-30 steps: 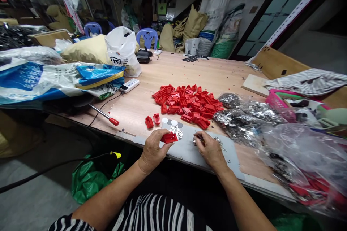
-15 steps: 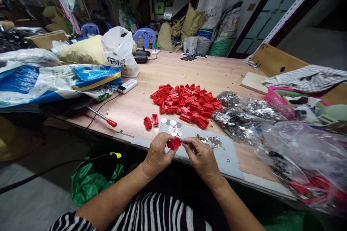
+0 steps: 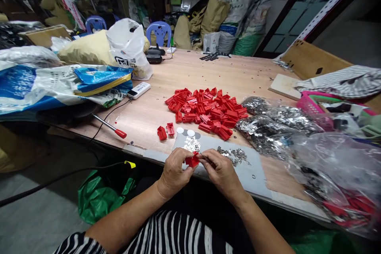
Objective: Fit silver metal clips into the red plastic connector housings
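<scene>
My left hand (image 3: 176, 170) pinches a red plastic housing (image 3: 192, 160) above the front edge of the table. My right hand (image 3: 219, 170) is closed right beside it, its thumb and fingertips at the housing's right side around a thin, dark tool (image 3: 207, 159) or part that I cannot make out fully. Behind the hands, small shiny metal pieces (image 3: 192, 143) lie on a grey mat (image 3: 253, 166). More metal clips (image 3: 236, 155) are spread on the mat to the right. Two red housings (image 3: 162, 133) lie apart, left of a large heap of red housings (image 3: 205, 109).
Clear bags of metal parts (image 3: 264, 131) lie to the right, by a pink basket (image 3: 311, 105). A red-tipped lever (image 3: 120, 133) sticks out at the left, near a white device (image 3: 139, 90) with a cable. Sacks and plastic bags (image 3: 101, 83) cover the table's left side.
The camera view has shifted slightly. Both hands stay together at the red housing, which looks turned a little between the fingers.
</scene>
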The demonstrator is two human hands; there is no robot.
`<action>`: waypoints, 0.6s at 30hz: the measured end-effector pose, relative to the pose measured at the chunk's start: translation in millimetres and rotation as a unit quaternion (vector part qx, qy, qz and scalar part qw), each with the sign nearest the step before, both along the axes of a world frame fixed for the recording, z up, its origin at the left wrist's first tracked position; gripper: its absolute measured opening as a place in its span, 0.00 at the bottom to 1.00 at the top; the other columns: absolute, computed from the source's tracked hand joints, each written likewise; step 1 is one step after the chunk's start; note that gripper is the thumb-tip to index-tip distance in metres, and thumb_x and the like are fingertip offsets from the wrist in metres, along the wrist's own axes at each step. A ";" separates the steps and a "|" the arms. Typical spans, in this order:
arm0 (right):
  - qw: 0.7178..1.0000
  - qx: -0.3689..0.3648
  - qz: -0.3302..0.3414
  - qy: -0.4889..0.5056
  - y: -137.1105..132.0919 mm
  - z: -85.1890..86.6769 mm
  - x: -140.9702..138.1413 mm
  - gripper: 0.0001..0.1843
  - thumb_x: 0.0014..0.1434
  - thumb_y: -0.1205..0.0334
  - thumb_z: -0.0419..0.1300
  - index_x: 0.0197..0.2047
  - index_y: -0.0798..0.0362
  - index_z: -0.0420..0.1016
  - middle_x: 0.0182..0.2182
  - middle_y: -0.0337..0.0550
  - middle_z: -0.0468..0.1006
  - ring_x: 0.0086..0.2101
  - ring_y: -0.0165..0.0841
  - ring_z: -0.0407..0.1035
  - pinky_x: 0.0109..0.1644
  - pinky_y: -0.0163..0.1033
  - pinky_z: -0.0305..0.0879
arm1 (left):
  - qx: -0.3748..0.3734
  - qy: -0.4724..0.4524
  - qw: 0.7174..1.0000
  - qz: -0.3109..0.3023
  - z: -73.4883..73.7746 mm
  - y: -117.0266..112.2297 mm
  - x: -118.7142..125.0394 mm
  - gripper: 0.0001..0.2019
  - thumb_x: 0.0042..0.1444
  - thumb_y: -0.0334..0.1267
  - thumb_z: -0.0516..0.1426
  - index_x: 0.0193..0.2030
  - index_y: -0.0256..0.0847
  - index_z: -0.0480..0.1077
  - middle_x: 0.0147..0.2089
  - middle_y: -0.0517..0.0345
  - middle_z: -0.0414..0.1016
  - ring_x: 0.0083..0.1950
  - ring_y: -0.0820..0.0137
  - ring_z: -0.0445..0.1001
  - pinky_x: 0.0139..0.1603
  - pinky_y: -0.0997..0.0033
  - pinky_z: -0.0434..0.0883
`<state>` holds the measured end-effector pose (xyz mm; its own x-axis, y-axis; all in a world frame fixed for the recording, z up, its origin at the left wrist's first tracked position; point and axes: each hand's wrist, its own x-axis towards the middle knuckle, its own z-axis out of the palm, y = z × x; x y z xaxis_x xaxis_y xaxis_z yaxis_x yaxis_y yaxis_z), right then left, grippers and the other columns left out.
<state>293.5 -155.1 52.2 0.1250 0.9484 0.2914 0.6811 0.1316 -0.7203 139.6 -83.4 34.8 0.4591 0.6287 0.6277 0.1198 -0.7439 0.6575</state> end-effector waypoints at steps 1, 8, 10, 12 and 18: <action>1.000 0.003 -0.005 -0.001 -0.2 -0.7 0.1 0.09 0.64 0.63 0.53 0.40 0.48 0.75 0.35 0.44 0.76 0.36 0.35 0.71 0.41 0.39 0.67 | -0.003 0.004 1.000 0.000 -0.3 -0.4 0.2 0.11 0.52 0.28 0.60 0.42 0.42 0.67 0.36 0.57 0.74 0.36 0.70 0.72 0.37 0.69 0.72; 0.998 -0.031 -0.049 0.010 -6.0 -1.7 2.8 0.06 0.62 0.61 0.56 0.38 0.49 0.74 0.33 0.42 0.78 0.30 0.33 0.71 0.37 0.37 0.66 | -0.016 0.007 1.000 0.000 0.4 -2.8 2.4 0.12 0.51 0.28 0.60 0.42 0.42 0.67 0.36 0.57 0.74 0.36 0.70 0.72 0.38 0.69 0.72; 0.998 -0.026 -0.049 0.008 -7.1 -0.7 1.9 0.07 0.62 0.60 0.55 0.38 0.50 0.74 0.34 0.42 0.78 0.30 0.33 0.71 0.37 0.37 0.66 | -0.017 0.007 1.000 0.002 1.3 -3.9 2.7 0.11 0.51 0.28 0.60 0.41 0.42 0.68 0.36 0.57 0.74 0.36 0.70 0.72 0.37 0.69 0.71; 0.998 -0.022 -0.055 0.002 -7.7 0.4 -0.3 0.06 0.62 0.61 0.55 0.39 0.50 0.73 0.34 0.42 0.78 0.29 0.32 0.70 0.36 0.36 0.65 | -0.018 0.009 1.000 0.002 2.4 -5.0 2.9 0.10 0.52 0.29 0.60 0.41 0.42 0.68 0.35 0.57 0.74 0.35 0.70 0.71 0.37 0.70 0.71; 0.997 -0.025 -0.073 -0.032 -9.1 3.8 -2.7 0.04 0.59 0.66 0.55 0.35 0.51 0.70 0.30 0.40 0.76 0.27 0.30 0.67 0.34 0.35 0.63 | -0.018 0.016 1.000 0.006 4.1 -8.1 2.1 0.08 0.53 0.30 0.59 0.39 0.41 0.67 0.34 0.58 0.73 0.33 0.71 0.70 0.35 0.71 0.69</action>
<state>290.8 -164.2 56.0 0.2457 0.9350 0.2556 0.7347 -0.0076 -0.6784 141.7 -91.5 38.9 0.4719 0.6558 0.5893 0.1500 -0.7184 0.6793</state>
